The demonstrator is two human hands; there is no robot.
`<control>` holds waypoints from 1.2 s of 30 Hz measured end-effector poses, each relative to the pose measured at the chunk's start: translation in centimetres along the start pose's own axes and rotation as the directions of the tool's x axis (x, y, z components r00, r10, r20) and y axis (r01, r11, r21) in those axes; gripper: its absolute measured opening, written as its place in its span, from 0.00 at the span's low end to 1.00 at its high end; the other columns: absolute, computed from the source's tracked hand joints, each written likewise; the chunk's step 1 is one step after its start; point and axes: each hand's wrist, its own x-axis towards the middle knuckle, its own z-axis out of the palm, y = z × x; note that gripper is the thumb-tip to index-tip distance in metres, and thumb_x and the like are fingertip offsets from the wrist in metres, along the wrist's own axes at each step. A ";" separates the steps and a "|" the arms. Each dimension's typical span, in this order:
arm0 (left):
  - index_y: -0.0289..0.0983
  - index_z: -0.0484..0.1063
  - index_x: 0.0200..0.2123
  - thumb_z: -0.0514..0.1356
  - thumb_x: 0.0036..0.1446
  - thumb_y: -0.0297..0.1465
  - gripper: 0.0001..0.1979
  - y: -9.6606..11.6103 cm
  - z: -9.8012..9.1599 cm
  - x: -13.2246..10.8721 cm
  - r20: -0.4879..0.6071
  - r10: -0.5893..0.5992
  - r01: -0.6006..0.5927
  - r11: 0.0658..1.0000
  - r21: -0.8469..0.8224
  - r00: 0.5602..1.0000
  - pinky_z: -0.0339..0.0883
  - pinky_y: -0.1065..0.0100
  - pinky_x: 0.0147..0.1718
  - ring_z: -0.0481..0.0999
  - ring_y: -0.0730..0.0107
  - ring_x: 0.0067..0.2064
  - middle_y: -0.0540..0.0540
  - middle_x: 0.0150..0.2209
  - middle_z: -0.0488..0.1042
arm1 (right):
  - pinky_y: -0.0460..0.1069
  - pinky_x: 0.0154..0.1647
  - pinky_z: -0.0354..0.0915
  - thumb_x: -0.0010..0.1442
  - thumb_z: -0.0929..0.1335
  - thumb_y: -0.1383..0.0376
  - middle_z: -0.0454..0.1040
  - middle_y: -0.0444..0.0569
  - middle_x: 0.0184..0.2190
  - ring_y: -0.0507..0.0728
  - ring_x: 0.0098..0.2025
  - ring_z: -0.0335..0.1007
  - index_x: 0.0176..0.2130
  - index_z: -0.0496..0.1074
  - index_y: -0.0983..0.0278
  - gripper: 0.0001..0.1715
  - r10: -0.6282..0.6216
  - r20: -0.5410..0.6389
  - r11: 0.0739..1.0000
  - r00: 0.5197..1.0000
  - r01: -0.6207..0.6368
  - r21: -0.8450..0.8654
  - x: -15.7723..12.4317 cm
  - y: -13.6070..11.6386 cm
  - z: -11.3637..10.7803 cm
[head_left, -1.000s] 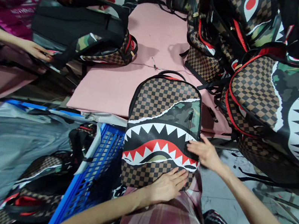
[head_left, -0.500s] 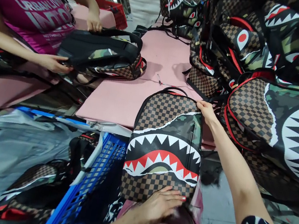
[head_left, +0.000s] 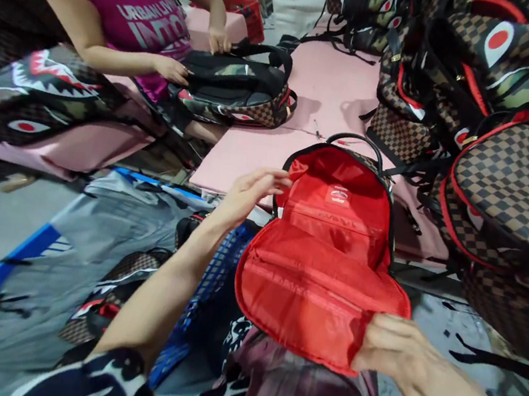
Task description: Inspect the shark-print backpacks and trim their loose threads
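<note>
An unzipped backpack (head_left: 329, 263) lies in front of me with its red lining showing. Its front panel is folded down towards my lap, and a white label is sewn inside the back wall. My right hand (head_left: 400, 356) grips the lower right edge of that folded panel; the fingertips are hidden by the hand. At the bag's upper left edge is my left hand (head_left: 255, 193), its fingers stretched out and touching the rim. A black carry handle (head_left: 357, 142) stands up at the top of the bag.
Across the pink table (head_left: 235, 159) a co-worker in a magenta shirt (head_left: 143, 15) handles another backpack (head_left: 237, 88). Many checkered shark-print backpacks (head_left: 504, 191) are piled at the right. A blue basket (head_left: 219, 271) and grey sheeting with bags stand at lower left.
The backpack, closed with its shark-print front up before, now lies open with the panel folded down. My left hand went up to its left rim; my right hand came down to the panel.
</note>
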 end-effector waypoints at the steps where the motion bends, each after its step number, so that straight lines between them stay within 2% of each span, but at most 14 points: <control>1: 0.34 0.70 0.45 0.47 0.59 0.44 0.23 0.2 0.8 0.8 0.221 -0.011 -0.002 0.998 0.058 0.975 0.66 0.62 0.45 0.73 0.63 0.45 0.41 0.43 0.74 | 0.51 0.29 0.58 0.64 0.53 0.67 0.69 0.49 0.26 0.56 0.30 0.63 0.39 0.71 0.57 0.21 0.012 0.007 1.000 1.000 -0.012 -0.011 -0.2 0.1 1.1; 3: 0.35 0.72 0.42 0.48 0.59 0.45 0.22 0.2 3.1 1.4 0.542 -0.079 -0.060 0.970 0.234 0.837 0.65 0.61 0.46 0.73 0.62 0.45 0.42 0.43 0.75 | 0.50 0.29 0.58 0.65 0.53 0.66 0.68 0.49 0.26 0.56 0.31 0.63 0.38 0.71 0.58 0.21 0.037 -0.017 0.999 0.999 -0.037 0.002 -0.6 0.3 2.5; 5: 0.35 0.73 0.39 0.46 0.60 0.44 0.23 -0.2 5.3 0.9 0.659 -0.161 -0.167 0.898 0.406 0.735 0.63 0.61 0.47 0.73 0.61 0.46 0.43 0.43 0.75 | 0.50 0.30 0.59 0.65 0.53 0.65 0.67 0.49 0.26 0.56 0.32 0.64 0.39 0.71 0.58 0.21 0.066 -0.044 0.997 0.997 -0.065 0.033 -1.0 0.5 2.9; 7: 0.35 0.73 0.37 0.43 0.62 0.44 0.24 -0.6 6.7 -0.3 0.640 -0.228 -0.230 0.803 0.550 0.734 0.62 0.61 0.47 0.73 0.60 0.46 0.42 0.43 0.75 | 0.50 0.31 0.61 0.65 0.54 0.64 0.68 0.49 0.27 0.55 0.32 0.65 0.39 0.72 0.58 0.20 0.082 -0.039 0.993 0.996 -0.078 0.083 -2.0 1.2 2.3; 9: 0.34 0.73 0.37 0.40 0.63 0.43 0.26 -0.7 7.3 -1.4 0.561 -0.243 -0.233 0.728 0.644 0.791 0.62 0.62 0.45 0.74 0.60 0.44 0.41 0.41 0.76 | 0.51 0.33 0.63 0.64 0.57 0.62 0.70 0.49 0.28 0.56 0.32 0.66 0.37 0.73 0.58 0.17 0.071 -0.079 0.983 0.994 -0.056 0.176 -3.3 3.0 0.8; 11: 0.34 0.73 0.38 0.39 0.63 0.42 0.26 -0.7 7.4 -2.2 0.490 -0.219 -0.222 0.689 0.690 0.844 0.62 0.63 0.45 0.74 0.61 0.43 0.41 0.41 0.76 | 0.52 0.33 0.64 0.62 0.60 0.59 0.71 0.49 0.28 0.57 0.32 0.68 0.33 0.74 0.58 0.15 0.130 -0.267 0.965 0.955 -0.061 0.254 -4.2 6.7 -1.2; 13: 0.35 0.72 0.38 0.38 0.64 0.42 0.26 -0.7 7.5 -2.5 0.452 -0.197 -0.220 0.664 0.714 0.870 0.61 0.63 0.45 0.74 0.61 0.44 0.42 0.41 0.76 | 0.53 0.34 0.64 0.62 0.58 0.57 0.72 0.51 0.29 0.58 0.34 0.68 0.34 0.74 0.59 0.18 0.346 -0.574 0.938 0.742 -0.257 0.234 -4.1 12.2 -2.9; 15: 0.35 0.72 0.37 0.39 0.64 0.41 0.25 -0.7 7.5 -2.4 0.435 -0.200 -0.220 0.638 0.738 0.878 0.61 0.63 0.45 0.74 0.61 0.43 0.42 0.40 0.76 | 0.56 0.40 0.64 0.61 0.59 0.57 0.72 0.53 0.35 0.60 0.40 0.68 0.40 0.72 0.61 0.18 0.473 -0.673 0.848 0.568 -0.502 0.172 -2.5 18.2 -3.7; 20: 0.36 0.73 0.37 0.41 0.64 0.38 0.22 -1.2 7.6 -2.4 0.421 -0.185 -0.241 0.595 0.767 0.888 0.62 0.66 0.41 0.74 0.63 0.42 0.45 0.40 0.77 | 0.62 0.52 0.54 0.56 0.62 0.62 0.64 0.63 0.51 0.67 0.54 0.57 0.51 0.66 0.69 0.24 0.608 -0.732 0.473 0.308 -0.881 0.023 2.2 28.5 -1.5; 25: 0.38 0.73 0.37 0.45 0.64 0.36 0.18 -2.3 7.4 -3.2 0.371 -0.123 -0.252 0.537 0.805 0.920 0.61 0.66 0.39 0.74 0.66 0.38 0.47 0.37 0.77 | 0.58 0.48 0.57 0.58 0.58 0.63 0.65 0.60 0.47 0.64 0.49 0.60 0.52 0.66 0.65 0.24 0.633 -0.745 0.396 0.211 -0.915 0.077 1.5 30.6 -0.2; 27: 0.38 0.73 0.37 0.45 0.63 0.36 0.17 -2.6 7.3 -3.3 0.362 -0.100 -0.257 0.536 0.804 0.927 0.61 0.66 0.39 0.74 0.66 0.38 0.47 0.37 0.77 | 0.58 0.47 0.57 0.57 0.58 0.65 0.66 0.59 0.45 0.64 0.48 0.62 0.55 0.62 0.64 0.26 0.656 -0.747 0.431 0.104 -0.864 0.259 0.9 30.6 -0.8; 29: 0.37 0.73 0.36 0.46 0.63 0.36 0.17 -2.7 7.3 -3.3 0.366 -0.096 -0.259 0.544 0.798 0.926 0.61 0.66 0.39 0.74 0.66 0.38 0.47 0.37 0.77 | 0.58 0.45 0.58 0.53 0.61 0.66 0.68 0.56 0.41 0.63 0.45 0.63 0.55 0.61 0.64 0.29 0.751 -0.660 0.503 0.034 -0.676 0.538 0.4 30.3 -1.5; 31: 0.37 0.73 0.36 0.46 0.64 0.36 0.17 -2.7 7.2 -3.3 0.370 -0.101 -0.257 0.553 0.793 0.924 0.60 0.67 0.39 0.74 0.67 0.38 0.46 0.36 0.77 | 0.55 0.40 0.61 0.49 0.64 0.65 0.69 0.53 0.35 0.60 0.40 0.66 0.51 0.65 0.65 0.28 0.839 -0.538 0.510 0.083 -0.466 0.723 -0.3 29.4 -1.7; 36: 0.36 0.73 0.37 0.46 0.64 0.35 0.17 -2.5 7.0 -3.6 0.397 -0.097 -0.286 0.544 0.789 0.912 0.60 0.66 0.40 0.73 0.66 0.38 0.46 0.37 0.77 | 0.49 0.32 0.64 0.45 0.69 0.58 0.69 0.47 0.31 0.54 0.31 0.68 0.41 0.70 0.62 0.22 0.871 -0.409 0.476 0.271 -0.265 0.839 -2.9 23.3 -0.6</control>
